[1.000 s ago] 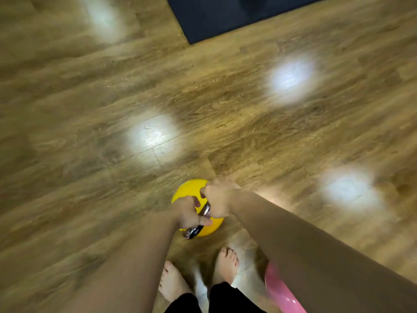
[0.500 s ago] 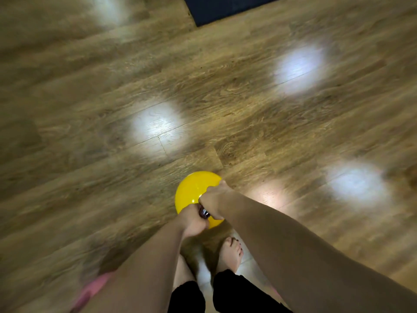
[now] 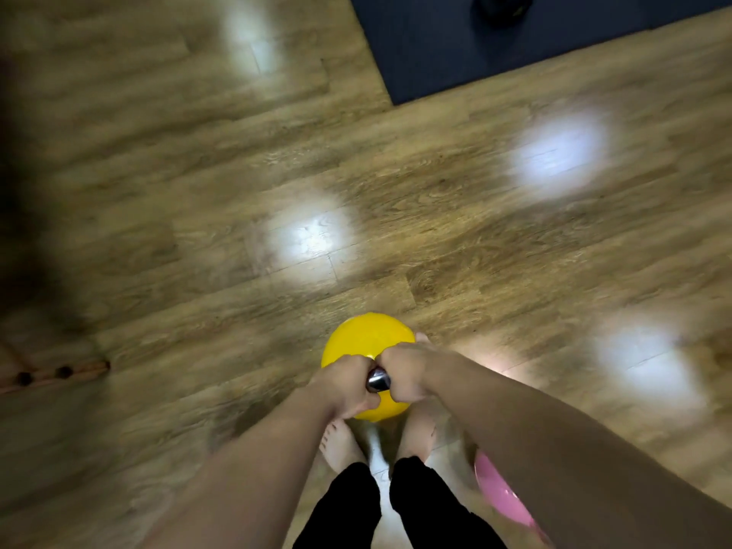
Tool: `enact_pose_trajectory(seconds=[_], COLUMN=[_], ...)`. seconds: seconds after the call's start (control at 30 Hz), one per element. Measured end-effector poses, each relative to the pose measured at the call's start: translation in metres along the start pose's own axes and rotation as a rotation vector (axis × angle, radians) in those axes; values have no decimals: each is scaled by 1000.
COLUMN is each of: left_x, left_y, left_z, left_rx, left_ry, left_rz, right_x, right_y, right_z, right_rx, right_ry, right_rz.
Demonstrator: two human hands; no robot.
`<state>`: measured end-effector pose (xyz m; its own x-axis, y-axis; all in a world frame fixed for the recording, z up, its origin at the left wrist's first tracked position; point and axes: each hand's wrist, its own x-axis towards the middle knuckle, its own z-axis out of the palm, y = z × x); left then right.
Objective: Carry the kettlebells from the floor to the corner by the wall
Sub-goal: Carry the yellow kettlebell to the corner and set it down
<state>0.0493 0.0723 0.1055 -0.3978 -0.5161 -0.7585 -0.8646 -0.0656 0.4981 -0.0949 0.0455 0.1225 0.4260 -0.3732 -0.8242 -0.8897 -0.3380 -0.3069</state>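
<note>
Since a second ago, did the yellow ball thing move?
Cannot tell for sure. The yellow kettlebell stays gripped by both hands above the feet, but the whole view shifted, so the dark mat only seems closer.

Yellow kettlebell (image 3: 366,342) with a silver metallic handle (image 3: 378,380), seen between the two hands. Wood-grain floor (image 3: 198,192) in mid-brown planks, marked by white patches of reflected light. Dark navy mat (image 3: 455,45) at upper right. Pink rounded object (image 3: 501,495) at lower right, partly hidden by the arm. Black trouser legs (image 3: 344,509) above bare feet.
</note>
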Motion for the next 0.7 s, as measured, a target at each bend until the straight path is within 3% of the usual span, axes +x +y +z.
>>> enact_pose_trajectory(seconds=[0.13,0.4,0.7], left_x=[-69,-173,-189], left_y=[29,84,94], left_z=[-42,-182,-302], left_rx=[133,352,530], left_ry=[217,470,470], left_rz=[34,184,163], right_x=[-65,-165,-161], right_y=[-40,-108,-124], right_z=[-63,-205,-306], right_rx=[-16,18,-19], right_ry=[8,117,225], right_rz=[-5,-25,-32])
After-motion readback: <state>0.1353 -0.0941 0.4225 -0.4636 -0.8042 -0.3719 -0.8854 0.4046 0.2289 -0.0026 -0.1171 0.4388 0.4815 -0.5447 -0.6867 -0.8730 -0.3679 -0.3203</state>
